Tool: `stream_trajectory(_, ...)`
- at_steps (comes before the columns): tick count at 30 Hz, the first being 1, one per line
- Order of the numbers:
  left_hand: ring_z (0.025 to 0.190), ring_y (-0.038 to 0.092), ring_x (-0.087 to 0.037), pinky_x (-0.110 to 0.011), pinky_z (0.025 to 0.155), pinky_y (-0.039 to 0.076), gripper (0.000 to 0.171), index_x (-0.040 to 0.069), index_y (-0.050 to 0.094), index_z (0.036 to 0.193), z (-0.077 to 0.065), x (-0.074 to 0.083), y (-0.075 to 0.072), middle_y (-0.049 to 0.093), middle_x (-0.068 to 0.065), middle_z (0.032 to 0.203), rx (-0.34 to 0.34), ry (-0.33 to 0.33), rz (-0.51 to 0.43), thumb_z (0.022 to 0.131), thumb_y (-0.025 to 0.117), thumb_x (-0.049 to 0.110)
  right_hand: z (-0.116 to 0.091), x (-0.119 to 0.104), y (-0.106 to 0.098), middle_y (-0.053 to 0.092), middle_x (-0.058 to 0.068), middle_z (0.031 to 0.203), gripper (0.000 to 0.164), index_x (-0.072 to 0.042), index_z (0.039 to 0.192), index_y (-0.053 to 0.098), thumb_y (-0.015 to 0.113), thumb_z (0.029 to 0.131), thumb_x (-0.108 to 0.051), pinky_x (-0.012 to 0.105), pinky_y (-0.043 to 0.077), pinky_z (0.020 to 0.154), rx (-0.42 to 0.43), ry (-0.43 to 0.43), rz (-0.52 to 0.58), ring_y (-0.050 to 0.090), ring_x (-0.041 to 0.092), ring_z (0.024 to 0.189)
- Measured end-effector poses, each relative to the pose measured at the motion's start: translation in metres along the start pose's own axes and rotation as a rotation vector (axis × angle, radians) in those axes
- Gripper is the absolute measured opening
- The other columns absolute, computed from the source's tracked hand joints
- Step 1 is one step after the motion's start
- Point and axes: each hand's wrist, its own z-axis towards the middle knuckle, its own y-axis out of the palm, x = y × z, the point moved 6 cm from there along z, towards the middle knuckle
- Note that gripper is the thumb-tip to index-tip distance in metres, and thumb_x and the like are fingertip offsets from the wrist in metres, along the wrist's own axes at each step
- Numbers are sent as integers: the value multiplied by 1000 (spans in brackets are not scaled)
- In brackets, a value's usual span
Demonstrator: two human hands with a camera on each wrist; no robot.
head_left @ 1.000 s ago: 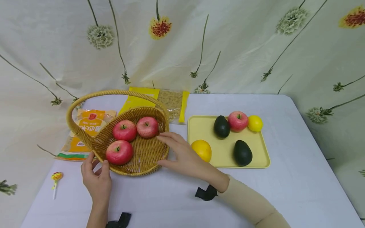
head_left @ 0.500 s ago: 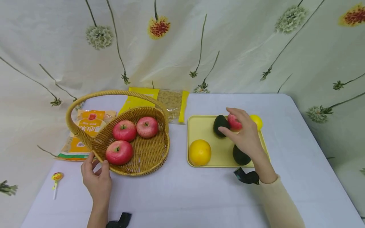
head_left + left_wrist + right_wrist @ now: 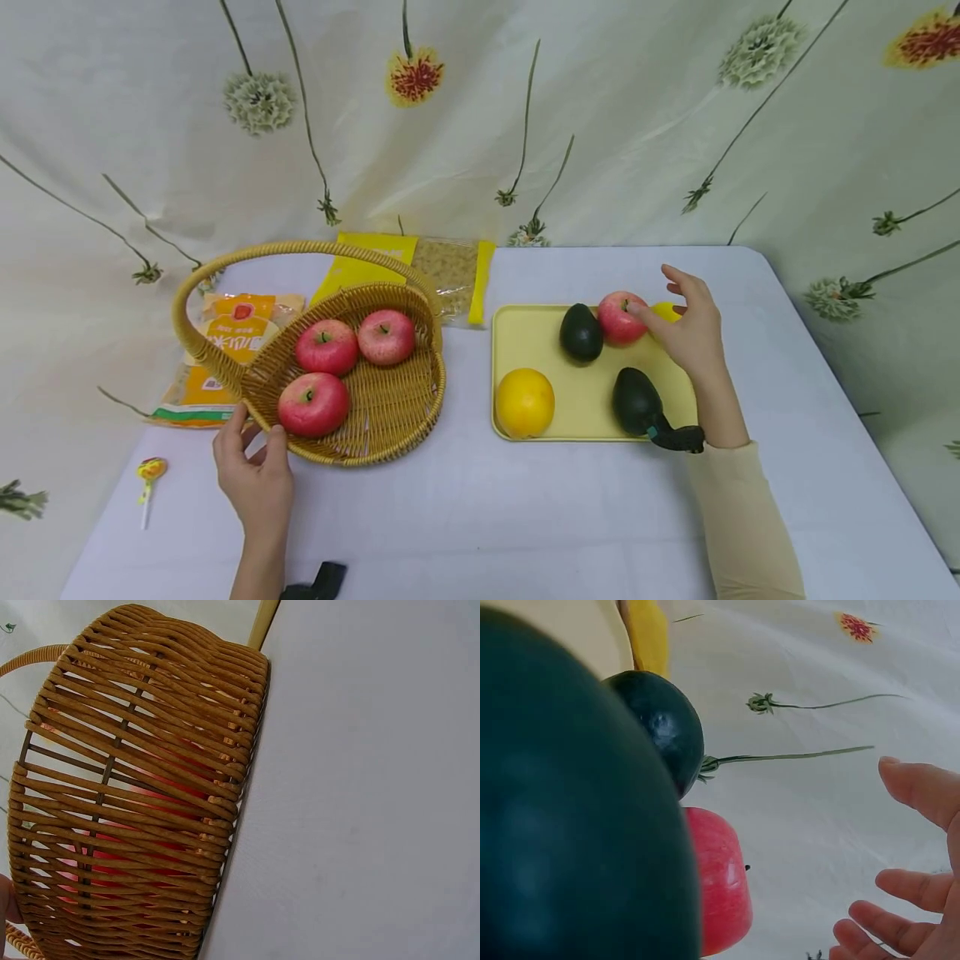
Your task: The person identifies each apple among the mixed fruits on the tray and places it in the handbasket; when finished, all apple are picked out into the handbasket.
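My left hand (image 3: 253, 471) holds the front left rim of the wicker basket (image 3: 397, 404), thumb and fingers at its edge; in the left wrist view only a bit of a finger (image 3: 7, 906) shows beside the weave. Inside the basket lie three red apples (image 3: 313, 405). My right hand (image 3: 693, 333) hovers over the far right corner of the yellow tray (image 3: 577, 425), fingers spread, holding nothing. Its thumb overlaps another red apple (image 3: 619, 318) in the head view. A small yellow lemon (image 3: 666, 313) is partly hidden behind this hand. Dark avocados (image 3: 581, 333) and an orange (image 3: 525, 403) share the tray.
Behind the basket lie a yellow packet (image 3: 453, 279) with a see-through window and an orange-and-white packet (image 3: 240, 329). A lollipop (image 3: 150, 479) lies at the left of the white-covered table (image 3: 480, 517). The arched basket handle (image 3: 300, 247) stands up. A floral cloth (image 3: 600, 108) hangs behind.
My right hand has left the basket's right side and crossed to the tray, then shifted further right past the apple toward the lemon. My left hand stays at the basket rim.
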Motion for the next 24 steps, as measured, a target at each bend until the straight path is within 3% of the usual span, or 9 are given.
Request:
stream_trajectory(10, 108, 46, 8, -1, 81, 41, 51, 14, 47, 145, 0, 0, -1, 38, 27, 115, -5, -10, 8, 94, 57, 11, 1, 16, 0, 37, 20, 151, 76, -6, 149, 39, 72, 87, -34, 59, 35, 107, -73, 124, 11, 39, 40, 133)
stream_trajectory(24, 109, 46, 6, -4, 82, 40, 51, 14, 47, 145, -1, -1, -1, 46, 12, 125, -6, -30, -3, 95, 57, 13, -2, 38, 9, 34, 26, 150, 77, 0, 150, 34, 70, 90, -33, 59, 35, 109, -214, 162, -53, 36, 45, 134)
